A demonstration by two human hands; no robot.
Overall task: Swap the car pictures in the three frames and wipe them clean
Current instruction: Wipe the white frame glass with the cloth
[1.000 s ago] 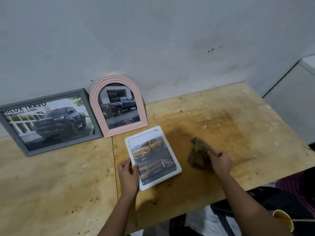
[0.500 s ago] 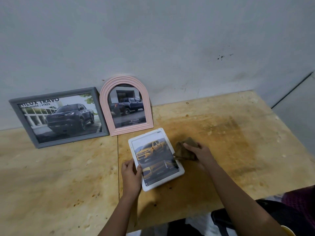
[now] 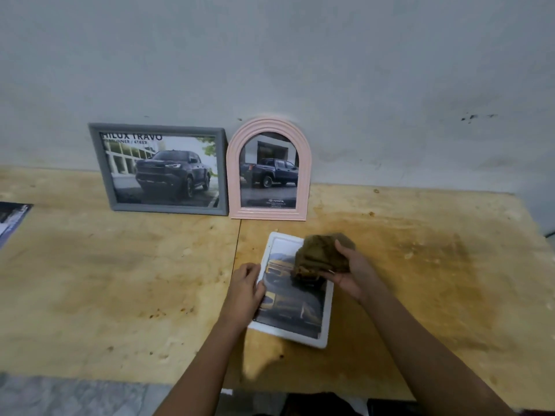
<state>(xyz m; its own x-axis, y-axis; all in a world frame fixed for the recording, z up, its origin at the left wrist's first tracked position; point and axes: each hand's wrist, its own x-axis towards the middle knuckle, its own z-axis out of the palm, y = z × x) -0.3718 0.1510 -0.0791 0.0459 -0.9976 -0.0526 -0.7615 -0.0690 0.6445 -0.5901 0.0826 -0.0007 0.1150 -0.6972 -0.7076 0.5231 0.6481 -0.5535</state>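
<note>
Clutching brown cloth (image 3: 322,256) in curled right hand (image 3: 357,273) over white frame (image 3: 280,242) enclosing yellow-truck picture (image 3: 294,307), pinching its edge with left hand (image 3: 244,291).

Right hand (image 3: 354,273) holds cloth (image 3: 319,256), seemingly touching white frame (image 3: 283,332).

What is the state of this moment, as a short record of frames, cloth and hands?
white frame: flat on the table, yellow truck picture inside
cloth: bunched, over the white frame's upper right part
left hand: holds the white frame's left edge
right hand: grips the cloth
grey frame: leans against the wall, dark truck picture
pink arched frame: right of the grey frame, blue truck picture
printed sheet: at the table's left edge
</note>
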